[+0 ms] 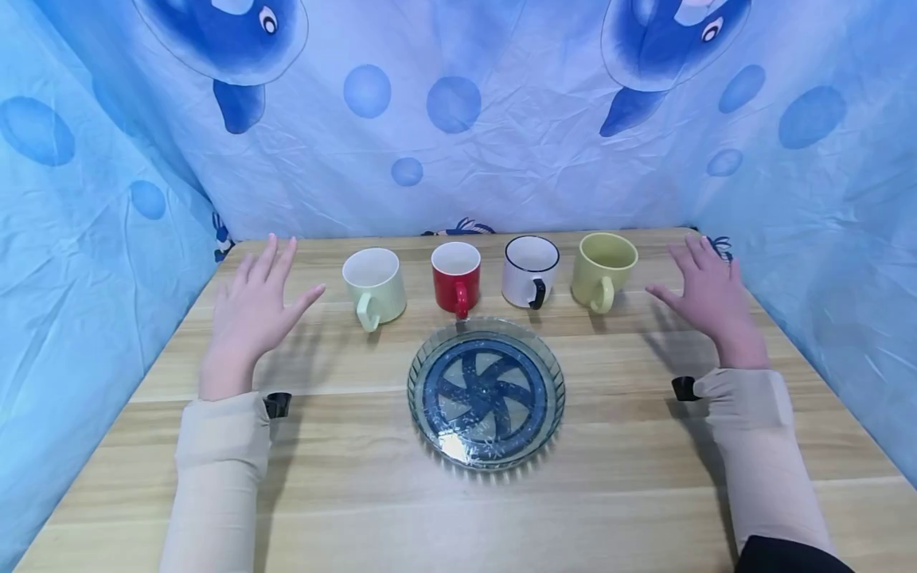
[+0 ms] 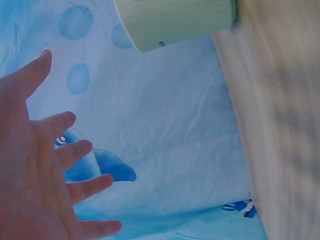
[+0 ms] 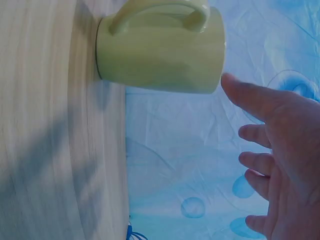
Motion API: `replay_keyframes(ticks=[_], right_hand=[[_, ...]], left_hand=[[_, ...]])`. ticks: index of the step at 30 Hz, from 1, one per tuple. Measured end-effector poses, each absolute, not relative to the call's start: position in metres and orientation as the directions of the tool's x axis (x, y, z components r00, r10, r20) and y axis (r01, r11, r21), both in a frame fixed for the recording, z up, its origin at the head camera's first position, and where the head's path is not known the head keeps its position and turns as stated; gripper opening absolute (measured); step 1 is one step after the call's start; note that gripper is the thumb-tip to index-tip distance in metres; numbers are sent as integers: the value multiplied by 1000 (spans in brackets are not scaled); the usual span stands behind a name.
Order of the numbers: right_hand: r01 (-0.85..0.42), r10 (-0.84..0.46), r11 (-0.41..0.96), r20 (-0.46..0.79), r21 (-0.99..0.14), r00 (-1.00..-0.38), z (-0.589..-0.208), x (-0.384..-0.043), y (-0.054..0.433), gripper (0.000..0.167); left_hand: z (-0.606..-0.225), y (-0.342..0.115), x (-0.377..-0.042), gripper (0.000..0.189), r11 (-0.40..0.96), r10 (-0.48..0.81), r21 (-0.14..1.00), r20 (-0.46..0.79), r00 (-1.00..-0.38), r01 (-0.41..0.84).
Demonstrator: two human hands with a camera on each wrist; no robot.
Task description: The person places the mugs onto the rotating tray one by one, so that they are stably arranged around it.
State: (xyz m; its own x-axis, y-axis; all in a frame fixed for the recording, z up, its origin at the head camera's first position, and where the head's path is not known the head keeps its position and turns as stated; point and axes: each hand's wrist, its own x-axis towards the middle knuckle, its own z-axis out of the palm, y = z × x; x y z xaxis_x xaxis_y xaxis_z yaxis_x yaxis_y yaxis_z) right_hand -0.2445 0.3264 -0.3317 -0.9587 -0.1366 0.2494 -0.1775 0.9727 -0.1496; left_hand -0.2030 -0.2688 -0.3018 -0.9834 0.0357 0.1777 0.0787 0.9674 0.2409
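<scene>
My left hand (image 1: 252, 309) hovers over the left of the table with its fingers spread, holding nothing. Nearest to it stands a pale green mug (image 1: 375, 288), its handle toward me. To the right of that mug come a red mug (image 1: 456, 280) with a white inside and a white mug (image 1: 530, 272) with a black rim and handle. A yellow-green mug (image 1: 605, 270) ends the row. My right hand (image 1: 711, 296) is raised to the right of it, fingers apart and nothing held. In the right wrist view its thumb points toward the yellow-green mug (image 3: 160, 55).
A round glass dish (image 1: 487, 394) with a fluted rim and a blue swirl pattern lies in front of the mugs. The wooden table (image 1: 344, 509) meets a blue curtain (image 1: 544, 175) with dolphin prints at the back and sides.
</scene>
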Motion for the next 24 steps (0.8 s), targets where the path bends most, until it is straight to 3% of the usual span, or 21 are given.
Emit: replay_keyframes(ticks=[4, 15, 24], right_hand=[[-177, -119, 965, 279, -194, -953, -328, -244, 326, 77], [-187, -102, 962, 374, -198, -922, -327, -243, 324, 67], [-180, -103, 959, 322, -220, -941, -330, -242, 325, 60]], left_hand=[[-293, -262, -201, 80, 943, 78, 298, 236, -969, 148], [-280, -247, -189, 72, 679, 115, 653, 357, -927, 335], [-276, -238, -182, 66, 573, 161, 713, 385, -909, 404]])
